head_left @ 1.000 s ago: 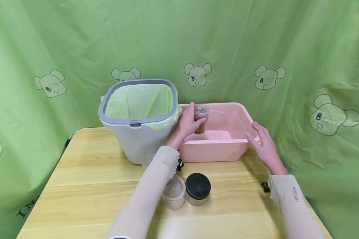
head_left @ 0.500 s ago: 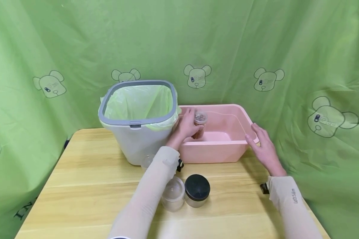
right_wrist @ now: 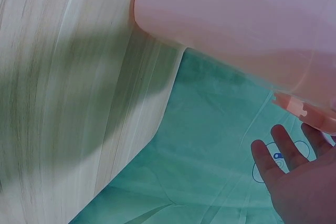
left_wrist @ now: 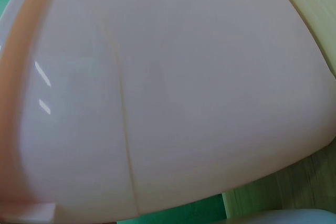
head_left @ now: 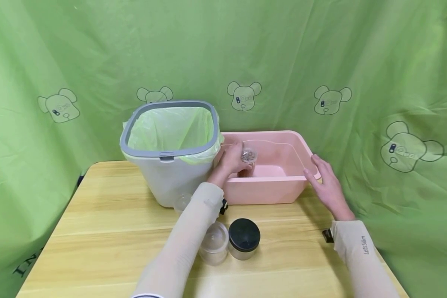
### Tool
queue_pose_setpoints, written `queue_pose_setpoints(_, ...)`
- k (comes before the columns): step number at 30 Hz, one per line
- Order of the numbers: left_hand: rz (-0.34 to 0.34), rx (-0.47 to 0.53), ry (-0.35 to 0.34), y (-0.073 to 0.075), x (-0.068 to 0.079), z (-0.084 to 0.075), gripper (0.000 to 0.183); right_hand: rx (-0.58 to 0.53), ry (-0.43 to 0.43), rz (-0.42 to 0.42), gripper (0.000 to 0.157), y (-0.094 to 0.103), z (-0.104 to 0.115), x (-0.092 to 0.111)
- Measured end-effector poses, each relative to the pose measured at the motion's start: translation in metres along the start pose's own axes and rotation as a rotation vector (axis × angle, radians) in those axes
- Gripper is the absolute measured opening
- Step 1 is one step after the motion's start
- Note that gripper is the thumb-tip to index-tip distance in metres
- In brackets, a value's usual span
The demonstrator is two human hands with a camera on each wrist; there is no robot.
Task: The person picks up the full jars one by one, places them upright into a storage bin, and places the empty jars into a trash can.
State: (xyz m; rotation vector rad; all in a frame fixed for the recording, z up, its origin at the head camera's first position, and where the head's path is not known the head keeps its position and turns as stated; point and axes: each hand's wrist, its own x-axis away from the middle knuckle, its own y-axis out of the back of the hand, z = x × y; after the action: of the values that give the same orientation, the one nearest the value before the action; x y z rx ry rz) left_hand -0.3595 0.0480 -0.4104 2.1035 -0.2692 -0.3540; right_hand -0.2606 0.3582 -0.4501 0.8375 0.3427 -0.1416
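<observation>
My left hand (head_left: 232, 160) reaches down inside the pink tub (head_left: 264, 191) near its left end. It grips a small clear jar (head_left: 249, 155) with reddish-brown contents, upright. The jar's lower part is hidden by my hand and the tub's front wall. My right hand (head_left: 328, 188) is at the tub's right rim, thumb at the front corner and fingers extended along the outside. In the right wrist view those fingers (right_wrist: 283, 153) look fairly straight beside the rim. Only the tub's pale pink surface (left_wrist: 210, 87) fills most of the left wrist view; the left hand cannot be made out there.
A light grey bin (head_left: 171, 178) with a green liner stands left of the tub. On the wooden table (head_left: 108, 231), in front, are a clear lidded jar (head_left: 214, 244) and a black-lidded jar (head_left: 244, 239). Another clear container (head_left: 181, 202) is partly behind my left sleeve. Green cloth (head_left: 275, 49) hangs behind.
My left hand has lowered the jar deeper into the tub. The right hand stays at the rim. The whole view has shifted slightly.
</observation>
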Motion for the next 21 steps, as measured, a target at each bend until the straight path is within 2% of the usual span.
queue_pose_setpoints(8, 0.020, -0.020, -0.008, -0.0004, 0.0010, 0.0014, 0.070, -0.005, -0.003, 0.007, 0.069, -0.0003, -0.0009, -0.0011)
queue_pose_setpoints(12, 0.067, 0.021, -0.001, -0.0006, 0.0020, 0.0014, 0.064, -0.003, -0.010, 0.010, 0.069, -0.0001, -0.0026, -0.0016)
queue_pose_setpoints(16, 0.115, 0.090, 0.038, -0.0004, 0.0052, 0.0005, 0.064, -0.002, -0.012, 0.011, 0.069, -0.0004, -0.0025, -0.0016)
queue_pose_setpoints(21, 0.152, 0.046, 0.050, -0.0014, 0.0042, 0.0012, 0.060, -0.005, -0.013, 0.013, 0.069, -0.0004, -0.0007, -0.0010)
